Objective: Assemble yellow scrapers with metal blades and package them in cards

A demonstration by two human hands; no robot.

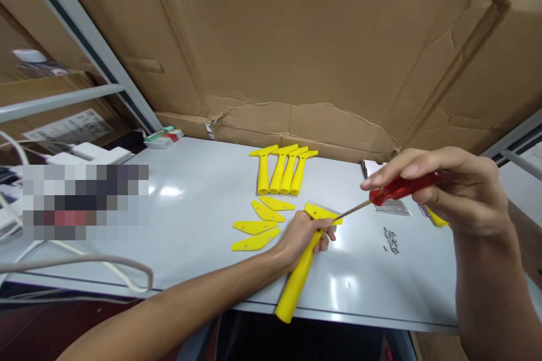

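Note:
My left hand is closed round a yellow scraper near its head, and the handle slants down over the table's front edge. A thin blade strip shows along the top of that head. In my right hand is a red-handled screwdriver, its shaft pointing down left. The screwdriver tip meets the scraper head beside my left fingers; the screw there is too small to make out. To the left lie several flat yellow plates with holes. Behind them several yellow scraper handles stand in a row.
Small screws lie in a pile on the white table. Clear flat packets sit behind my right hand, near another yellow piece. Cardboard walls the back. White cables and a small box are at left.

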